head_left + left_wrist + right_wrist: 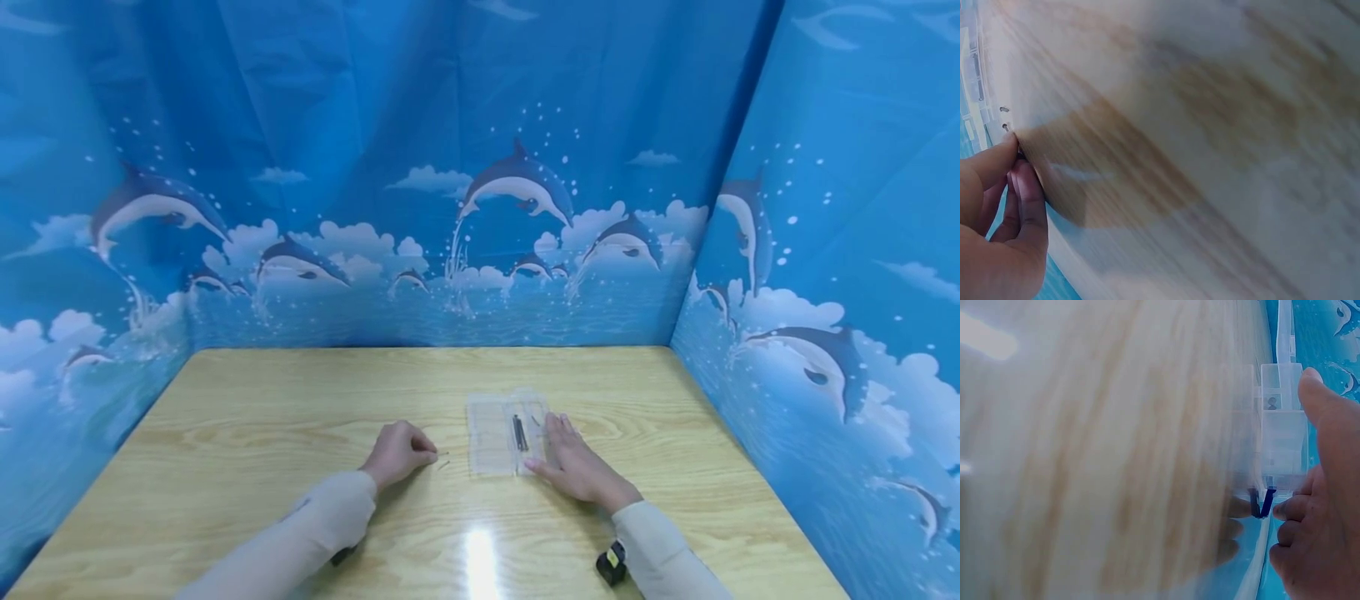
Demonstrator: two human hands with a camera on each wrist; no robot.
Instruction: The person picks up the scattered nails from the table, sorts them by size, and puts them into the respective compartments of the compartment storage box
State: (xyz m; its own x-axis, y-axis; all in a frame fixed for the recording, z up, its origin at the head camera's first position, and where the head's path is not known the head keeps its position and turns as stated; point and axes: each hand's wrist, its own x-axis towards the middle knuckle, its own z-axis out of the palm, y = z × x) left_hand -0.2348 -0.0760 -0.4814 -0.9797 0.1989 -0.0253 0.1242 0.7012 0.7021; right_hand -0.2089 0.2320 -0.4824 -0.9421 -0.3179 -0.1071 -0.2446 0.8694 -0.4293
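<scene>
From above, the right hand (576,467) lay flat, fingers relaxed, against the clear case (504,433) mid-bench (300,400); the left wrist view alone showed the left hand (997,219) with fingers pinched beside two tiny pins (1005,118).

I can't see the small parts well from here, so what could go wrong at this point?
1. The tiny metal pieces lie loose on the glossy table beside the left hand; a brush could scatter them.
2. The right hand only rests beside the clear plastic case, so the case might slide.
</scene>
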